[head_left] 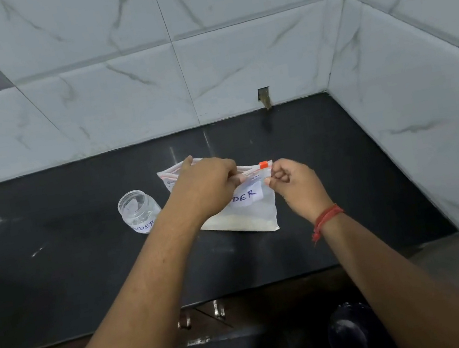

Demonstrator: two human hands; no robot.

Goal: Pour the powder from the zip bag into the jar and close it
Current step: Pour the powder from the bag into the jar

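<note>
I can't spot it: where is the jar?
The jar stands on the dark counter, left of the zip bag and beside the left hand.

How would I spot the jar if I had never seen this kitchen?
Look at the black counter under the marbled wall tiles. Both hands grip a zip bag of white powder there, and the jar stands just left of it. It is small, clear and lidless, with a handwritten white label.
</note>
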